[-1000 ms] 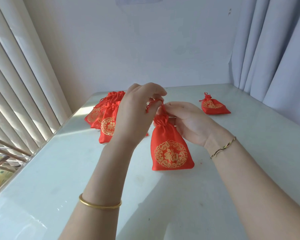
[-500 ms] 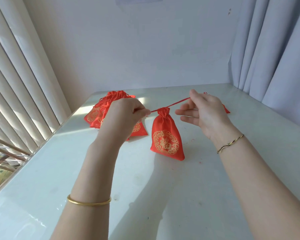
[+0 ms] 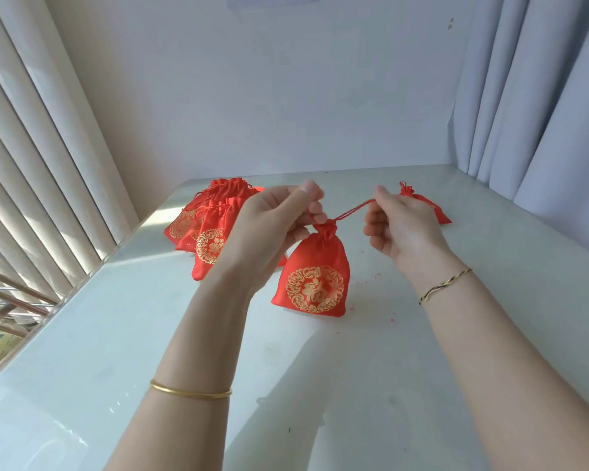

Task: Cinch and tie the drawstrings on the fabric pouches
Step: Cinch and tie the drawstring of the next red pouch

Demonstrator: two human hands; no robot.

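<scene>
One pale glossy tabletop (image 3: 456,334) fills most of my feed, running back to a plain white wall (image 3: 286,96), with vertical blinds (image 3: 31,164) down its left side and a grey-blue curtain (image 3: 541,113) hanging at its right. Sun from the blinds falls in a bright band across the near left of the surface. Toward the far left corner I see a heap of red pouches (image 3: 204,229) printed with gold roundels, overlapping one another, their mouths loose. In front of that heap, about mid-tabletop, is the red pouch (image 3: 313,277) being worked: gold roundel facing me, neck gathered tight, body tilted a little to the left. Its bottom edge sits low at the surface, though I cannot tell whether it rests there or hangs just clear. The left hand (image 3: 272,229) is above and to the left of the neck, thumb and curled fingers pinching a short loop of cord right at the gathers. The right hand (image 3: 402,226) is off to the right and a little higher, fingers curled, nipping the other end between thumb and forefinger. Behind the right hand lies a tied pouch (image 3: 436,212), partly hidden, its knotted top showing near the fingertips. The red drawstring (image 3: 354,212) runs nearly straight from the neck up to the right hand. A gold bangle (image 3: 191,393) circles the left forearm; a thin twisted bracelet (image 3: 444,285) sits at the right wrist.
</scene>
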